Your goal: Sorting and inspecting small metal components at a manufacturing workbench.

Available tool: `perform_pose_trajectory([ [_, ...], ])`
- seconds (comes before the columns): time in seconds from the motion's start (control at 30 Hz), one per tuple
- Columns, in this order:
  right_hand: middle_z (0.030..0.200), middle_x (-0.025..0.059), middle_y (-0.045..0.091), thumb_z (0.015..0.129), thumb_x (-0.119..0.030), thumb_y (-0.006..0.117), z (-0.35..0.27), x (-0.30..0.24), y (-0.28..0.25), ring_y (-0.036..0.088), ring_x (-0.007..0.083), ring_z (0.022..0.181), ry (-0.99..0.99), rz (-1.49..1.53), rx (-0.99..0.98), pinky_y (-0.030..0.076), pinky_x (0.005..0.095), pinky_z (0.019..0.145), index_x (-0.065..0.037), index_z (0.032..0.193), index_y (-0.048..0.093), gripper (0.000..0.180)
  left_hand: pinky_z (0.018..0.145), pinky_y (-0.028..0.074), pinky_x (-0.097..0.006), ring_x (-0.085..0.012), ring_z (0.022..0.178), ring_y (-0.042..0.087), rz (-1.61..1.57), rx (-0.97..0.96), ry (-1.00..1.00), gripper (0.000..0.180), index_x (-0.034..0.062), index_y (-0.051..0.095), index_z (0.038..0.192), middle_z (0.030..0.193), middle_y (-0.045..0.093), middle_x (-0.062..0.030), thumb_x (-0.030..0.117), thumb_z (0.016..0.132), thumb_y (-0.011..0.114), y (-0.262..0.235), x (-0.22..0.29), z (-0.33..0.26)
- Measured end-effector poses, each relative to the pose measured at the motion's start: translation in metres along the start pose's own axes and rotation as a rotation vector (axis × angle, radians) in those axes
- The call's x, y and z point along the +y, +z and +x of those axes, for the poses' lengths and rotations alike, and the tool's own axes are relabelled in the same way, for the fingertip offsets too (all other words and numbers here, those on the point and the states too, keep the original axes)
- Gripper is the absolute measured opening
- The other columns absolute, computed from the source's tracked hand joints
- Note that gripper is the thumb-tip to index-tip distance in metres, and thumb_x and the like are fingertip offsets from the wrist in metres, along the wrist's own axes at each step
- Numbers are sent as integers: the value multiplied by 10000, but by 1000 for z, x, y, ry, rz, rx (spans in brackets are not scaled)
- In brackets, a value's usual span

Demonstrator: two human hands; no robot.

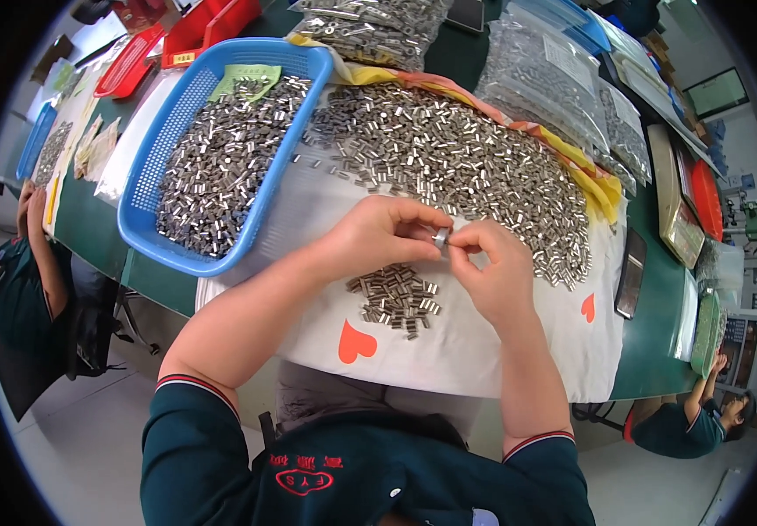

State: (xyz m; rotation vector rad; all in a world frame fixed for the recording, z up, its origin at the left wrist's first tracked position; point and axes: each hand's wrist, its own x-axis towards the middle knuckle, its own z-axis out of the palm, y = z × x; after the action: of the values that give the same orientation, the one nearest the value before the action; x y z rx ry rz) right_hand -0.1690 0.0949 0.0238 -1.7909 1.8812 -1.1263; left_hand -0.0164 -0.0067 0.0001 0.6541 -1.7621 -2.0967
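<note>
My left hand [383, 232] and my right hand [494, 270] meet over the white cloth [483, 359], fingertips nearly touching. Between them is a small shiny metal cylinder [441, 237], pinched by the fingers of both hands. A small pile of the same metal cylinders [396, 296] lies on the cloth just below my hands. Beyond my hands spreads a large heap of loose metal cylinders [466, 149]. My fingers partly hide the held piece.
A blue plastic basket [137, 206] full of metal pieces stands at the left, a green slip inside it. Clear bags of metal parts [540, 74] lie at the back. A dark phone [631, 273] rests at the right. Other people sit at both sides.
</note>
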Motion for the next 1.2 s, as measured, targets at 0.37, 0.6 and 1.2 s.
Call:
perform_pose_trajectory([
  [0.37, 697, 62, 586, 693, -13, 641, 1, -6, -15, 552, 148, 606, 32, 137, -100, 442, 240, 585, -7, 763, 600, 81, 722, 476, -203, -57, 797, 547, -43, -90, 16, 358, -7, 560, 1090, 925, 594, -19, 12, 747, 664, 2, -3, -3],
  [0.6, 689, 30, 578, 675, -22, 661, 4, 15, -21, 519, 102, 614, 202, 246, -308, 427, 227, 594, -10, 782, 598, 125, 742, 479, -209, -56, 800, 559, 165, -180, 59, 342, 31, 587, 1064, 870, 611, -22, 62, 737, 682, 4, 8, -11],
  [1.2, 799, 91, 556, 725, -67, 581, 15, 17, 17, 516, 271, 783, -137, -452, 64, 415, 363, 696, -40, 788, 578, 69, 680, 485, -240, -101, 717, 595, 305, -291, 180, 319, 23, 618, 980, 766, 623, -36, 96, 680, 698, 3, 8, -15],
])
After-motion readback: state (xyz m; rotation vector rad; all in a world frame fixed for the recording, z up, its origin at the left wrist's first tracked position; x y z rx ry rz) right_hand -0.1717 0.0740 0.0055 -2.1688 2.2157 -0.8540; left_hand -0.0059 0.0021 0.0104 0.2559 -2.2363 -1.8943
